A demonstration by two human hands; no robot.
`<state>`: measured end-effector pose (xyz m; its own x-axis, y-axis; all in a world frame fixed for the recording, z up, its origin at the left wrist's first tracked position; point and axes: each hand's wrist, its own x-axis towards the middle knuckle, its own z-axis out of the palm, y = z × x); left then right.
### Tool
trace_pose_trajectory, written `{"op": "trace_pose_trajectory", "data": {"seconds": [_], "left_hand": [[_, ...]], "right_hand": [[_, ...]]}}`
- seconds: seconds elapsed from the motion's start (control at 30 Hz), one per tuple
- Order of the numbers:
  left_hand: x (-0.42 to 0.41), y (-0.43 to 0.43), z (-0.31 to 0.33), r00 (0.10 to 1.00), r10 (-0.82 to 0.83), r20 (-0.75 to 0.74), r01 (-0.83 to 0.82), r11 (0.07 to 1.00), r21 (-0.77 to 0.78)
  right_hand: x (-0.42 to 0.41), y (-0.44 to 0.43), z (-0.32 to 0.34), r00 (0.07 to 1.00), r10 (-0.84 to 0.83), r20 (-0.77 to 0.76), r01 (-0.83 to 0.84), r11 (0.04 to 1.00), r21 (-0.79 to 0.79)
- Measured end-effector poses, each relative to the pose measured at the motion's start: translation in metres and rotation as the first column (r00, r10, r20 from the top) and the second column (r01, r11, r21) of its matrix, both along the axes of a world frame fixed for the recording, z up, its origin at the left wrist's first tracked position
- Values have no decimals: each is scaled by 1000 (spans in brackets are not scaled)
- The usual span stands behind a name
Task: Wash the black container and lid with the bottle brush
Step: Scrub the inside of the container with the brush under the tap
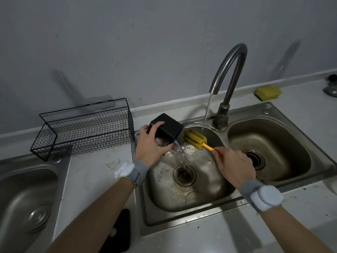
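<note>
Head view: your left hand (153, 146) grips the tipped black container (166, 127) at the sink's (191, 223) back-left corner, water spilling out; your right hand (234, 166) pinches the yellow bottle brush (195, 139) just beside it.

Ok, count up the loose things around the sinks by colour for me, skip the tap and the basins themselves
Black: 3, the container in the left hand, the wire basket, a flat black item at the counter's near edge.
Yellow: 2, the bottle brush in the right hand, the sponge by the wall.
Total: 5
</note>
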<state>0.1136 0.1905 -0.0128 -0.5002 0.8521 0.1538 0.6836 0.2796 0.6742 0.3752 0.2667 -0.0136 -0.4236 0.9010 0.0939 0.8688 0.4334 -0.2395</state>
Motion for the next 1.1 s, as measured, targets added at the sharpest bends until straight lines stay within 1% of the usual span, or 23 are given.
{"op": "trace_pose_trajectory", "data": {"seconds": [0.07,0.13,0.23,0.33,0.5,0.57,0.6,0.63,0.67,0.7,0.73,0.77,0.83,0.9,1.03,1.1], "left_hand": [[-4,-8,6,997,6,-74,-3,999,34],[-7,-16,10,991,12,-135,-3,998,68],[-10,-28,16,979,16,-204,1,997,83],[-14,-39,21,969,21,-245,0,996,88],[-21,-53,24,970,50,-237,-24,994,109],[-27,-58,23,986,63,-156,-46,992,114],[-32,-60,23,995,77,-63,-70,991,113],[-36,-62,23,993,90,76,-98,989,112],[-41,-66,23,962,102,254,-134,985,112],[-44,-67,23,894,105,436,-167,980,105],[-48,-71,23,815,125,565,-202,977,76],[-52,-77,21,761,162,628,-232,972,31],[-58,-85,16,720,217,659,-239,969,-58],[-60,-92,13,671,238,702,-210,969,-127],[-66,-110,7,536,267,801,-183,963,-198],[-68,-120,4,488,284,825,-183,958,-222]], "right_hand": [[-3,-5,-5,995,-42,-96,33,995,-93],[-9,-11,-8,977,-72,-198,28,976,-216],[-23,-19,-10,959,-94,-269,-7,936,-353],[-41,-25,-9,938,-100,-332,-39,920,-390],[-62,-32,-3,915,-113,-387,-66,905,-420],[-70,-35,-2,902,-132,-410,-75,889,-451],[-73,-36,-3,890,-149,-431,-83,877,-474],[-75,-37,-4,872,-177,-457,-89,859,-504],[-78,-38,-5,849,-213,-484,-97,837,-539],[-79,-37,-6,823,-257,-507,-102,811,-576],[-82,-37,-6,798,-292,-528,-114,786,-607],[-85,-38,-7,777,-316,-545,-130,766,-629],[-94,-40,-8,749,-349,-563,-146,742,-654],[-104,-46,-10,722,-389,-573,-166,705,-689],[-126,-59,-12,617,-471,-630,-298,601,-742],[-136,-66,-11,597,-488,-637,-344,562,-752]]}}
